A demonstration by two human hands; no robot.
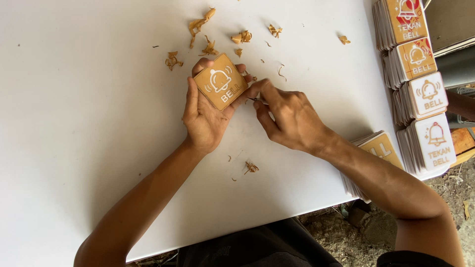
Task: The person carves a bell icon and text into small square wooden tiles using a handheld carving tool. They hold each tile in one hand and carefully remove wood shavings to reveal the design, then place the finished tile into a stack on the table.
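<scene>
Square plaque [220, 82]: tan protective film on its face, white bell symbol and white lettering cut through, corners rounded. Held tilted in the left hand [204, 116], fingers wrapped around its far and near edges, just above the white counter [89, 99]. Right hand [287, 116]: pinched closed on a thin tool [258, 100] touching the plaque's right edge. Curled tan film scraps [203, 29] lie beyond the hands; stacks of similar plaques [418, 94] stand well right.
</scene>
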